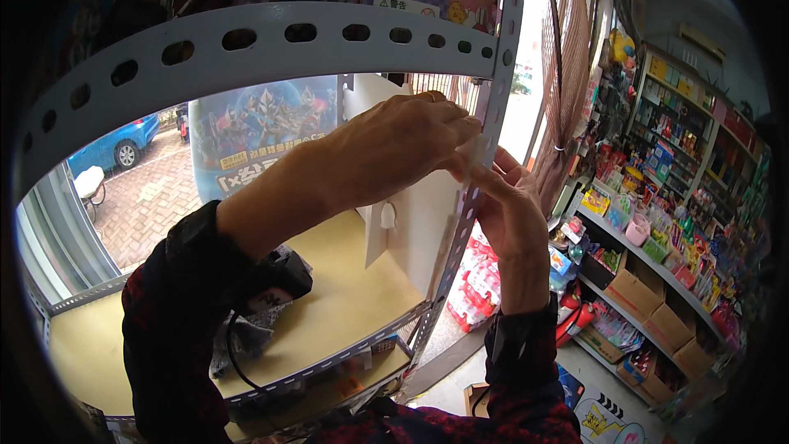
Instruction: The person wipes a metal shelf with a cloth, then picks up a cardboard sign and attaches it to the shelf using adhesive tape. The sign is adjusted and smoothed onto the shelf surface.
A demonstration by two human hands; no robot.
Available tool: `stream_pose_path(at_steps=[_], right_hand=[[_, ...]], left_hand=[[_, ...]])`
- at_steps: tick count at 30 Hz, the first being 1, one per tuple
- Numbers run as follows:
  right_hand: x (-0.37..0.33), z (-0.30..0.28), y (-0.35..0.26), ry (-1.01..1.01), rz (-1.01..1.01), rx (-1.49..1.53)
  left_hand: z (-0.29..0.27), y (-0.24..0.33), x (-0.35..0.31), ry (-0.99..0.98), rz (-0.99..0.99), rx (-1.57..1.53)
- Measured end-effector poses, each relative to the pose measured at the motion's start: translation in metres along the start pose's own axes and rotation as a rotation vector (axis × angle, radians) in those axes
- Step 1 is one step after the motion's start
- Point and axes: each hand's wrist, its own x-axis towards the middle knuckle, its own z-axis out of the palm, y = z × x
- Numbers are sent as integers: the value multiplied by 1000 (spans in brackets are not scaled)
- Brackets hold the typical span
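My left hand (403, 136) reaches across the shelf bay to the slotted metal post (466, 222). Its fingers are pinched together at the post's edge, beside a small pale translucent piece I cannot name. On the post's other side is my right hand (514, 210), its thumb at the front and fingers curled around behind. Both hands nearly meet there. Inside the bay, against the post, stands a white board (415, 226) with a folded-out flap and a cutout. What lies under my left fingers is hidden.
A slotted crossbeam (271, 37) runs above my arms. On the yellowish shelf board (353, 255) lie a black device (283, 275) with a cable and a grey cloth (242, 341). Red-and-white packs (477, 284) stand beyond the post. Stocked shelves (657, 238) fill the right.
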Motion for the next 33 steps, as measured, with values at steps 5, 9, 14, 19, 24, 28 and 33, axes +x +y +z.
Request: stream_pose_path(at_steps=[5,9,14,19,24,28,33], right_hand=[[0,3,1,10,-45,-18],[-2,5,-1,33,-25,-15],[-6,7,2,19,-105,-44],[-7,7,6,4,-128,-57],[-5,7,4,-29,-95,-119],[-5,8,1,-32,-87,-153],[-2,12,-1,-36,-101,-221]], left_hand=[[0,-1,-1,62,69,24],[0,1,1,-1,-94,-41],[0,-1,4,-12,-24,-16],[4,0,3,-5,-116,-58],[4,0,2,-7,-114,-97],[7,-3,2,-60,-141,-203],[15,-4,-2,-108,-187,-173]])
